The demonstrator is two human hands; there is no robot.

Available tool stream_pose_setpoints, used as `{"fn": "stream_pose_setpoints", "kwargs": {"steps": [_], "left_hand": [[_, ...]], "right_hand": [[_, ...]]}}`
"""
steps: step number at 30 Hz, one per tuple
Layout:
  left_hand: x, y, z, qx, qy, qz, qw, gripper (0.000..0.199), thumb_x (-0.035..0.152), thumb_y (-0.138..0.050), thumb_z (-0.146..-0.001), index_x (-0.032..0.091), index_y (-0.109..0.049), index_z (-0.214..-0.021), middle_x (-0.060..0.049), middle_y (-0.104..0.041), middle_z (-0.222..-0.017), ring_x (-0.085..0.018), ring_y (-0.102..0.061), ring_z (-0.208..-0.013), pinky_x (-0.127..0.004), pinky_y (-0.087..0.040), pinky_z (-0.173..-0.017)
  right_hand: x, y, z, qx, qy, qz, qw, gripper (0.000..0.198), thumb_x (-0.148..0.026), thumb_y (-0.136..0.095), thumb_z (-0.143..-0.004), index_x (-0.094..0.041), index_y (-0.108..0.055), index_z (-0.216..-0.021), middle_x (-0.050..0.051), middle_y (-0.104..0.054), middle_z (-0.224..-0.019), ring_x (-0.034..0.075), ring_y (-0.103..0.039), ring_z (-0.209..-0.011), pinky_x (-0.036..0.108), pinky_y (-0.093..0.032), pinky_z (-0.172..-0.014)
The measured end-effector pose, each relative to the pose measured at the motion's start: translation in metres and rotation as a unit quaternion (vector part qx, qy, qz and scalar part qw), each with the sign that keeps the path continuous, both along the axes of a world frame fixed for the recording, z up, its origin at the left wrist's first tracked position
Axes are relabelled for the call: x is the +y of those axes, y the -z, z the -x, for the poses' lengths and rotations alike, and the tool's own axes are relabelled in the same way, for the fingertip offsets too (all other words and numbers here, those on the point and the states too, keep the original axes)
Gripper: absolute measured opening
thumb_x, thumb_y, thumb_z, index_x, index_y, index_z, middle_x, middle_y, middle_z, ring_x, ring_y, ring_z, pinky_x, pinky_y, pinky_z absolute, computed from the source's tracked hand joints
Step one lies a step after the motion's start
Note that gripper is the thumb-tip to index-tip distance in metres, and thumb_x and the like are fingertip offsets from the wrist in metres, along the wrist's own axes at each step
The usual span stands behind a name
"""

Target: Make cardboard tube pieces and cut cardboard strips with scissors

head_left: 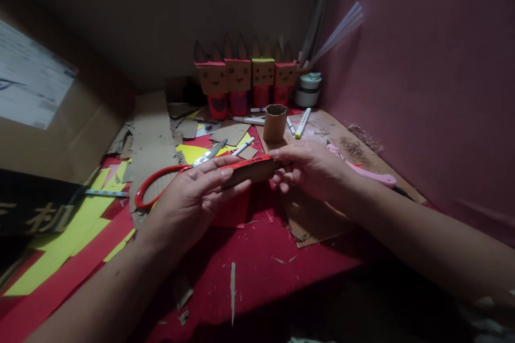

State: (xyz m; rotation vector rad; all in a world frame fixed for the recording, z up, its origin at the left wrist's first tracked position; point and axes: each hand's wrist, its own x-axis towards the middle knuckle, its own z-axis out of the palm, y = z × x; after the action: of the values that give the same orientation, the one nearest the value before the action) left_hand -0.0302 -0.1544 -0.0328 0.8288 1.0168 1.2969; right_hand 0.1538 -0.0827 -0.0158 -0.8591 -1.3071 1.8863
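Note:
Between my two hands is a small cardboard piece with a red strip along its top edge. My left hand grips its left end, thumb on top and fingers beneath. At the other end, my right hand pinches it with thumb and fingertips. Red-handled scissors lie beside and partly behind my left hand, blades pointing away. Just beyond my hands a short cardboard tube stands upright. A pink-handled tool lies by my right wrist, partly hidden by it.
Several cardboard figures with red bases stand at the back, beside a pale lidded jar. Markers and cardboard scraps lie before them. Yellow and red paper covers the left side, near a large box. A pink wall bounds the right.

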Motion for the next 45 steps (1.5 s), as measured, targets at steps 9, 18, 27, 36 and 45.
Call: {"fn": "stream_pose_setpoints", "kwargs": {"steps": [9, 18, 27, 36, 45], "left_hand": [[0.003, -0.001, -0.001, -0.008, 0.017, 0.003, 1.0, 0.028, 0.019, -0.064, -0.079, 0.016, -0.065, -0.106, -0.012, -0.066, -0.117, -0.027, -0.06, -0.111, -0.034, -0.053, -0.094], [0.005, -0.002, 0.0, -0.007, -0.01, 0.0, 1.0, 0.023, 0.013, -0.066, -0.075, 0.015, -0.067, -0.098, -0.012, -0.069, -0.111, -0.027, -0.064, -0.105, -0.031, -0.056, -0.088], [0.007, 0.0, 0.002, -0.039, 0.01, 0.009, 0.999, 0.021, 0.012, -0.063, -0.077, 0.017, -0.063, -0.098, -0.011, -0.068, -0.113, -0.025, -0.061, -0.111, -0.035, -0.048, -0.099], [0.006, -0.001, 0.002, -0.032, 0.006, 0.021, 0.999, 0.03, 0.007, -0.063, -0.075, 0.016, -0.06, -0.104, -0.012, -0.07, -0.106, -0.024, -0.065, -0.104, -0.031, -0.05, -0.096], [0.002, -0.004, -0.001, -0.027, 0.029, 0.005, 0.999, 0.029, 0.013, -0.058, -0.081, 0.01, -0.06, -0.11, -0.016, -0.064, -0.119, -0.028, -0.058, -0.114, -0.038, -0.046, -0.101]], "right_hand": [[0.001, 0.004, 0.001, -0.001, 0.0, -0.003, 1.0, 0.003, -0.016, -0.063, -0.069, -0.013, -0.062, -0.069, 0.004, -0.057, -0.06, 0.013, -0.053, -0.052, 0.023, -0.046, -0.043], [0.005, 0.006, 0.004, 0.015, 0.023, 0.029, 0.999, 0.005, -0.014, -0.057, -0.065, -0.012, -0.055, -0.069, 0.004, -0.057, -0.06, 0.016, -0.061, -0.055, 0.031, -0.054, -0.057], [0.004, 0.012, 0.0, 0.042, 0.003, -0.056, 0.998, 0.022, -0.011, -0.064, -0.071, -0.02, -0.053, -0.087, -0.001, -0.063, -0.067, 0.014, -0.063, -0.053, 0.027, -0.052, -0.051], [0.004, 0.012, -0.001, 0.029, -0.008, -0.045, 0.999, 0.008, -0.011, -0.061, -0.071, -0.016, -0.06, -0.078, 0.002, -0.064, -0.062, 0.014, -0.063, -0.054, 0.028, -0.053, -0.056], [0.0, 0.008, 0.003, -0.012, 0.035, -0.06, 0.998, 0.009, -0.018, -0.066, -0.07, -0.014, -0.059, -0.07, 0.004, -0.064, -0.063, 0.014, -0.062, -0.052, 0.027, -0.053, -0.051]]}}
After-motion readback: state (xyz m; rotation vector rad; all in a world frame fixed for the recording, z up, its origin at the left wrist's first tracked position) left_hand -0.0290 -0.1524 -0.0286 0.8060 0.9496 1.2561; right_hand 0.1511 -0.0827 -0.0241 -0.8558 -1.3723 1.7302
